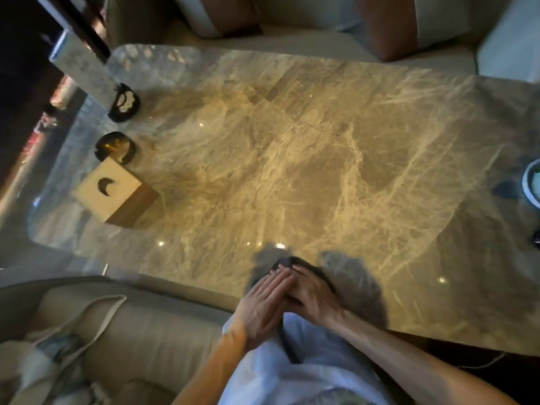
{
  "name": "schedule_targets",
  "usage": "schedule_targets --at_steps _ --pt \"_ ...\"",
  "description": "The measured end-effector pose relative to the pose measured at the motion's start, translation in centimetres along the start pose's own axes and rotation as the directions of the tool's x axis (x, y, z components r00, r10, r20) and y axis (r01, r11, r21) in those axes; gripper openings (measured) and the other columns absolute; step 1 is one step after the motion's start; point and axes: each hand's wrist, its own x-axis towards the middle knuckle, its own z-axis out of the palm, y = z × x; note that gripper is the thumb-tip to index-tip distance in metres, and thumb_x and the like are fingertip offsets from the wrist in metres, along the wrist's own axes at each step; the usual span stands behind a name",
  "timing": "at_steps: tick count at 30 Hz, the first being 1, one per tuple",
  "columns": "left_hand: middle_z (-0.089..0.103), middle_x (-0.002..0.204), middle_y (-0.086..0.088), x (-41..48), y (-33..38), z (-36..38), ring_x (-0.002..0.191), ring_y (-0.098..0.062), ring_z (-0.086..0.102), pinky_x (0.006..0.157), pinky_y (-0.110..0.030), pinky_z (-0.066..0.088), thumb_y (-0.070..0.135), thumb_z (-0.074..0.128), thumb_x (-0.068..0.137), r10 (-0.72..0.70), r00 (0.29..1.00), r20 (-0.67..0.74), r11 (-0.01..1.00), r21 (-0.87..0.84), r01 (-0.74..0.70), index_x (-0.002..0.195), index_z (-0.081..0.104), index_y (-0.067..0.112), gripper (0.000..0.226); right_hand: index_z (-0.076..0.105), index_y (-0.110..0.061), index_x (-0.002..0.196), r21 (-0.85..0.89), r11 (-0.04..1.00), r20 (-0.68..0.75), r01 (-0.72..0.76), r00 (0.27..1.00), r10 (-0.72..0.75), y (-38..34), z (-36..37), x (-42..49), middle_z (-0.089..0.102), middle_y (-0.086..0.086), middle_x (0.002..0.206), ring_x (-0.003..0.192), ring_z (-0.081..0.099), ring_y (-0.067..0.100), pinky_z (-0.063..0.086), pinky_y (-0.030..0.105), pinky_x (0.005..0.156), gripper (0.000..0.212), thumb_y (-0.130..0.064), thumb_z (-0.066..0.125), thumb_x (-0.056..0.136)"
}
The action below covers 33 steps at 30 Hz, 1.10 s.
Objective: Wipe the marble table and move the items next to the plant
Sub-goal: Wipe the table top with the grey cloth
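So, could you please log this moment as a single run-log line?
stage: wiping | hands: left over right, pressing cloth | place: near edge of table | box, two dishes: far left

Person's body as seen from the head camera. Two bare forearms, without sleeves, watch or bracelet, end in the left hand [264, 299] and right hand [314, 296], with no rings visible and short, pale nails. Between the forearms, below the hands, lies the pale bluish-white fabric garment [292, 363], loosely creased.
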Motion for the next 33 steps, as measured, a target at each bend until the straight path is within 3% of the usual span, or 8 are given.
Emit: schedule_targets --at_steps 6,9,12,15,20,25,30,33 --pt "0.041 0.149 0.005 -6.5 1.1 2.6 0.138 -0.011 0.041 0.109 -0.039 0.043 0.018 0.048 0.091 -0.414 0.908 -0.060 0.848 -0.388 0.360 0.146 0.034 0.027 0.057 0.053 -0.021 0.137 0.384 0.866 0.200 -0.322 0.944 0.263 -2.5 -2.2 -2.9 0.043 -0.006 0.148 0.138 0.029 -0.002 0.021 0.019 0.118 0.045 -0.037 0.054 0.095" --pt "0.056 0.130 -0.002 -6.6 3.0 2.6 0.121 -0.015 0.058 0.094 -0.035 0.054 0.014 0.052 0.088 -0.517 0.855 -0.023 0.716 -0.559 0.418 0.133 0.046 0.040 0.053 0.060 -0.021 0.126 0.600 0.560 0.466 -0.571 0.819 0.335 -4.0 -4.4 -3.4 0.062 0.009 0.130 0.124 0.056 0.022 0.043 0.038 0.109 0.044 -0.047 0.053 0.091" --pt "0.067 0.109 0.000 -5.5 4.5 0.1 0.101 -0.004 0.065 0.084 -0.029 0.055 0.015 0.064 0.079 -0.594 0.804 0.015 0.622 -0.625 0.471 0.108 0.060 0.051 0.046 0.059 -0.011 0.127 0.652 0.353 0.571 -0.671 0.741 0.354 -4.6 -6.3 -4.0 0.061 0.005 0.130 0.119 0.059 0.020 0.046 0.023 0.103 0.047 -0.043 0.055 0.093" --pt "0.070 0.093 0.005 -4.2 5.0 -3.7 0.087 0.004 0.065 0.082 -0.021 0.050 0.017 0.070 0.082 -0.540 0.829 0.143 0.553 -0.683 0.477 0.100 0.069 0.029 0.022 0.064 -0.008 0.123 0.655 0.138 0.699 -0.743 0.665 0.264 -4.6 -8.1 -4.2 0.065 0.017 0.126 0.119 0.061 0.033 0.040 0.045 0.111 0.060 -0.055 0.061 0.085" --pt "0.071 0.094 -0.011 -1.1 4.5 -11.3 0.086 -0.018 0.066 0.082 -0.031 0.054 0.015 0.068 0.086 -0.541 0.802 0.252 0.327 -0.816 0.477 0.107 0.068 0.002 0.024 0.065 -0.002 0.121 0.733 -0.224 0.675 -0.642 0.728 0.122 -6.6 -14.3 -1.2 0.066 0.022 0.121 0.112 0.064 0.032 0.049 0.040 0.101 0.062 -0.052 0.039 0.096" --pt "0.070 0.090 -0.005 3.4 5.4 -19.8 0.077 -0.012 0.063 0.068 -0.027 0.048 0.027 0.058 0.093 -0.569 0.797 0.201 0.286 -0.860 0.422 0.110 0.069 0.009 0.027 0.056 -0.014 0.132 0.862 -0.157 0.504 -0.482 0.849 0.157 -8.4 -21.0 2.3 0.060 0.014 0.134 0.127 0.054 0.029 0.045 0.039 0.106 0.061 -0.053 0.024 0.099" --pt "0.069 0.094 -0.010 6.9 5.9 -25.4 0.086 -0.022 0.062 0.074 -0.032 0.047 0.034 0.055 0.095 -0.586 0.801 0.121 0.313 -0.878 0.362 0.109 0.065 0.007 0.032 0.052 -0.012 0.133 0.969 -0.009 0.242 -0.247 0.941 0.238 -8.4 -25.1 4.7 0.064 0.007 0.130 0.115 0.064 0.014 0.054 0.020 0.084 0.076 -0.047 0.078 0.069" --pt "0.069 0.090 -0.008 8.5 5.3 -27.8 0.084 -0.020 0.063 0.072 -0.031 0.048 0.034 0.055 0.095 -0.554 0.824 0.117 0.357 -0.861 0.362 0.108 0.065 0.009 0.030 0.053 -0.013 0.132 0.961 0.071 0.236 -0.269 0.924 0.302 -8.7 -26.1 5.8 0.068 0.008 0.124 0.114 0.065 0.020 0.055 0.024 0.083 0.069 -0.034 0.081 0.073"
